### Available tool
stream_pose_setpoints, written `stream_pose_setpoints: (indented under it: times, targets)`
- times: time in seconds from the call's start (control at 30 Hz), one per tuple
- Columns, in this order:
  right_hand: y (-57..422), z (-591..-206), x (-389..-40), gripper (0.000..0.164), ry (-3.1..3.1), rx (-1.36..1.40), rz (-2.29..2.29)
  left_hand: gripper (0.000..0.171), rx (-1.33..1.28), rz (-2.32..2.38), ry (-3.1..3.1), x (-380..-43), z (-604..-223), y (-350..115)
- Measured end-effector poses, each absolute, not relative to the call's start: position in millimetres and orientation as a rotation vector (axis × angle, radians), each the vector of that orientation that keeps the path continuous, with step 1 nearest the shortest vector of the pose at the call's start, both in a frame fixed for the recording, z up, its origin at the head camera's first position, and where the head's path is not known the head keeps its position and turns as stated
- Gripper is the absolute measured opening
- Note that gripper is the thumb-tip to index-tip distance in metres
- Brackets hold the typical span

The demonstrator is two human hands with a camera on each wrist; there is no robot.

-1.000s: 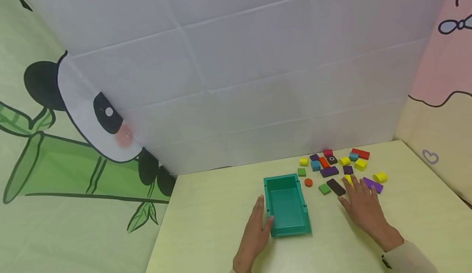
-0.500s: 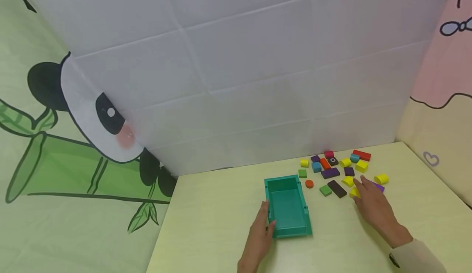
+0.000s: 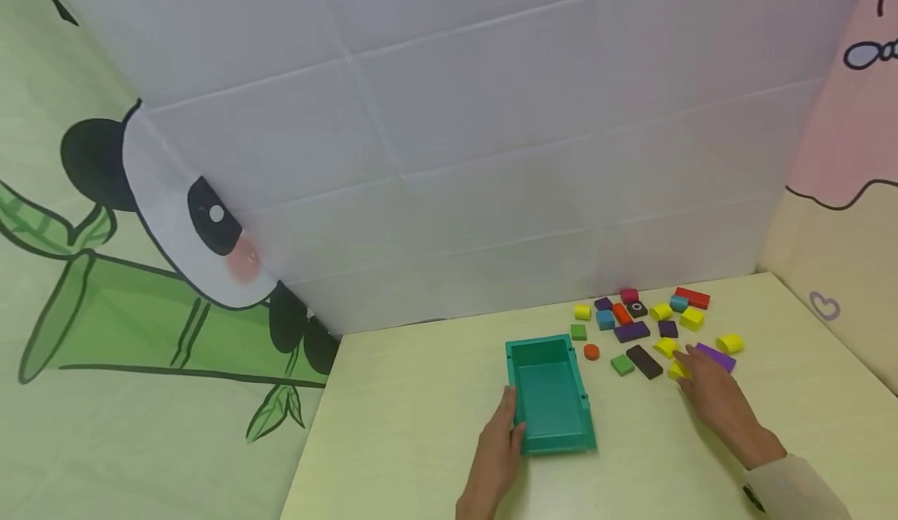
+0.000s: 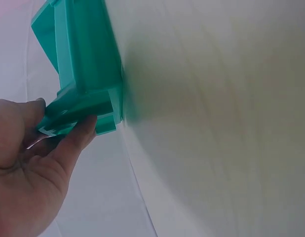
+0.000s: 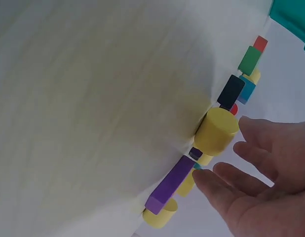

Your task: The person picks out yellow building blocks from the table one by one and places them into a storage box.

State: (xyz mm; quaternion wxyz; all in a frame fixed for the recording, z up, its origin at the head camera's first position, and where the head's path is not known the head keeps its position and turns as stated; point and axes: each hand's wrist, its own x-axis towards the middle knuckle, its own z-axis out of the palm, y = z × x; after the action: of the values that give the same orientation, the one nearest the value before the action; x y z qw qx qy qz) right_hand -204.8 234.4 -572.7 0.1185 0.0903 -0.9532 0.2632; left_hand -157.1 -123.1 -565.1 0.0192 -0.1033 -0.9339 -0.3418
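The teal plastic box (image 3: 550, 395) sits on the table with its open side up. My left hand (image 3: 493, 454) grips its near left rim, thumb and fingers on either side of the wall (image 4: 88, 59). Over the loose blocks, my right hand (image 3: 722, 399) reaches to a yellow cylinder block (image 5: 216, 131). Thumb and fingers lie spread around that block, with small gaps visible in the right wrist view. Beside it are a purple block (image 3: 717, 357), a black block (image 3: 644, 362) and another yellow block (image 3: 666, 347).
Several coloured blocks lie scattered at the back right, among them a red block (image 3: 692, 298), a green block (image 3: 621, 365) and an orange disc (image 3: 592, 351). The pale table (image 3: 393, 411) ends at a white cloth wall (image 3: 456, 192).
My right hand has shifted right and lowered from above the blocks to the near yellow cylinder, its fingers bending. My left hand has closed from beside the box onto its rim.
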Motion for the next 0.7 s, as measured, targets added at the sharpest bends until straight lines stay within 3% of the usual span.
stream_pose_setpoints:
  times: [0.7]
  targets:
    - [230.5, -574.3, -213.9, 0.032, -2.869, 0.217, 0.884, 0.058, -0.340, -1.060, -2.923, -156.7, -564.6, -119.6]
